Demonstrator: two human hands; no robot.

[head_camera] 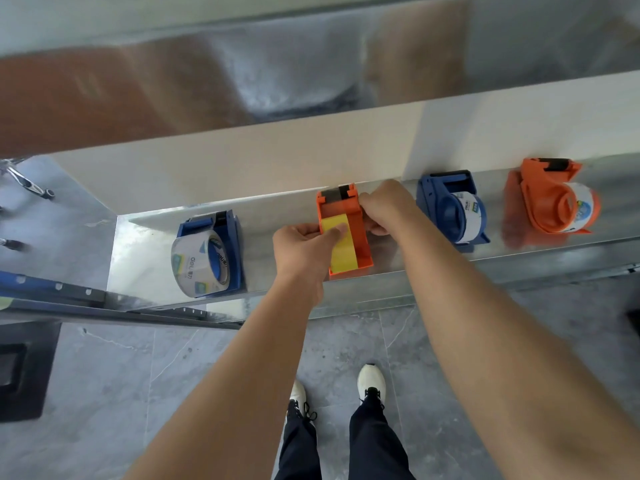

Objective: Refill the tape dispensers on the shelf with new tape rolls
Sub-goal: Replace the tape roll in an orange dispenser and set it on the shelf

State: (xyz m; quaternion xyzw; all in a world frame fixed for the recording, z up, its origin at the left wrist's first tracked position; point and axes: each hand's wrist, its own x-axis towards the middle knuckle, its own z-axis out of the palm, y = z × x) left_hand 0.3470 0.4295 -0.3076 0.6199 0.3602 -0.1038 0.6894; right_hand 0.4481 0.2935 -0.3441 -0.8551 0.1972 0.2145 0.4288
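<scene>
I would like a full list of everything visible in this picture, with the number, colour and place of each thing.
shelf: 1, shiny metal, across the middle
blue tape dispensers: 2, blue, on the shelf, far left and right of centre
orange tape dispensers: 2, orange, on the shelf, centre and far right
yellow tape roll: 1, yellow, in the centre orange dispenser
clear tape rolls: 3, clear with printed labels, in the other three dispensers
floor: grey tiles, below
shoes: 2, white, bottom centre
trousers: dark, bottom edge
left hand: 1, grips the yellow tape roll
right hand: 1, grips the centre orange dispenser
</scene>
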